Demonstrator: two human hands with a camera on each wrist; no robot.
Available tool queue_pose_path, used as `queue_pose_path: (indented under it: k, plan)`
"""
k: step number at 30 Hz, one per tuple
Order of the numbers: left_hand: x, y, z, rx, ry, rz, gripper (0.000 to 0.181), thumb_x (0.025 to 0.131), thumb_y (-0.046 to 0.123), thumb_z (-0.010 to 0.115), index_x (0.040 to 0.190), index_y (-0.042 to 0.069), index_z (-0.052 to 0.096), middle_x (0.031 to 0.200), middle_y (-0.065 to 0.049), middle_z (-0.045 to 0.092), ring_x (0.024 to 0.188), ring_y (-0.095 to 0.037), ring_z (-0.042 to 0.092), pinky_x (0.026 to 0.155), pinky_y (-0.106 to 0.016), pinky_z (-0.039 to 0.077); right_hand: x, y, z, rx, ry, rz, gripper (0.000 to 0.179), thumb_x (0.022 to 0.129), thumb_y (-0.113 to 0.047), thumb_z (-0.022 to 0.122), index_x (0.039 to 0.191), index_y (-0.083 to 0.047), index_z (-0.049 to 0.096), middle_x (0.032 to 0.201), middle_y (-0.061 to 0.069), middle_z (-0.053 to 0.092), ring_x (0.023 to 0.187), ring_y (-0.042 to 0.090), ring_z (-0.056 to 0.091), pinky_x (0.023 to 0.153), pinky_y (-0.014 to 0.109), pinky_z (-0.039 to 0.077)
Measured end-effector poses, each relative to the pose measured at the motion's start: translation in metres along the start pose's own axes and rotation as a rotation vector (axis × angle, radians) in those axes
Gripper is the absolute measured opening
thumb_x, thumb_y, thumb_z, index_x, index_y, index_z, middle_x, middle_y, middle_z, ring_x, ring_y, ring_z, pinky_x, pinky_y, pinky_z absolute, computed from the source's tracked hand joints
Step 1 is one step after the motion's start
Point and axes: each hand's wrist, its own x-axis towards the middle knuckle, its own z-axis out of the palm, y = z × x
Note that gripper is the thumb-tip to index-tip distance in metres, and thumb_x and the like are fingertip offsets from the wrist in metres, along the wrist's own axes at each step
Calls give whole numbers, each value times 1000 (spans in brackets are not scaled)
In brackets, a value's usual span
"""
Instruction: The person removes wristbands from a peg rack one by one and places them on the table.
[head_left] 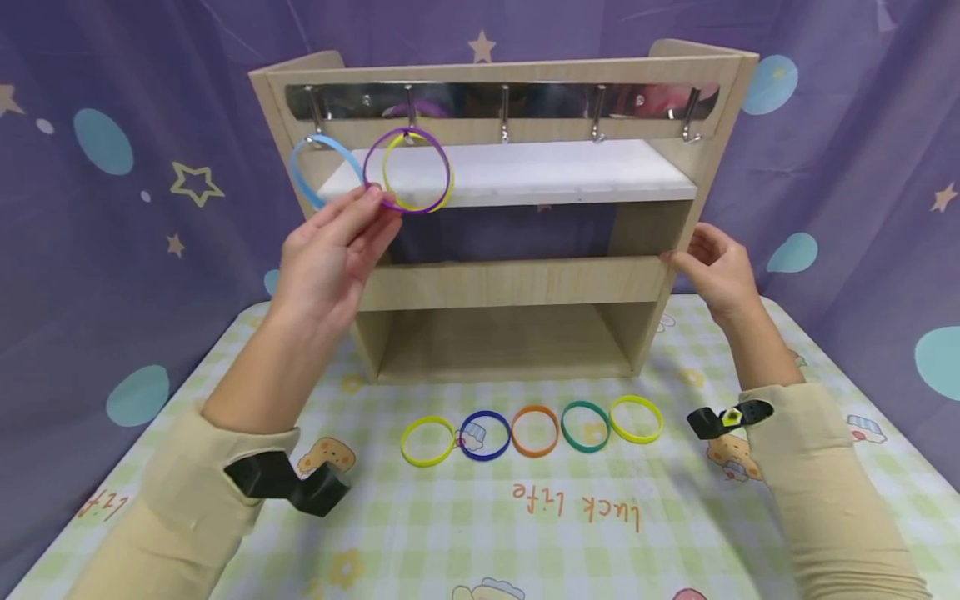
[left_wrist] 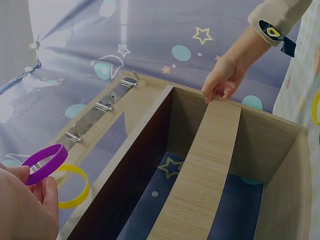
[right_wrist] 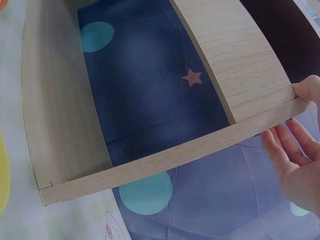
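Note:
My left hand (head_left: 333, 258) pinches the lower left edge of a purple wristband (head_left: 447, 167). The band's top overlaps the second hook from the left in the head view. Behind it, a yellow wristband (left_wrist: 75, 205) hangs at that same hook. On the leftmost hook is a light blue wristband (head_left: 300, 179), partly covered by my left hand. My right hand (head_left: 720, 271) grips the side panel of the wooden shelf (right_wrist: 165, 152), its thumb at the front edge and its fingers round the outer side.
Three more metal hooks (head_left: 505, 117) line the rail to the right. In front of the shelf, a row of wristbands in yellow, blue, orange (head_left: 535, 455), green and yellow lies on the checked tablecloth (head_left: 420, 533). A patterned purple curtain (head_left: 127, 250) surrounds the table.

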Motion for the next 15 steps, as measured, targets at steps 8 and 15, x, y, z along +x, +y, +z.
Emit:
queue_pose_path:
  k: [8,15]
  plan:
    - [-2,0,-4,-23,-49,-15,9,83,-4,69,92,-2,66,82,-10,70,78,-17,68,80,-25,62,0,-1,2,43,-1,-16,31,81,5,67,97,-21,66,82,-14,67,78,-1,60,68,5,51]
    - [-6,-2,-8,3,-67,-33,10,83,-2,71,91,-1,66,83,-9,70,80,-17,69,82,-25,61,-1,-1,3,49,-3,-22,30,81,6,67,97,-21,66,81,-14,67,77,-1,60,68,5,51]
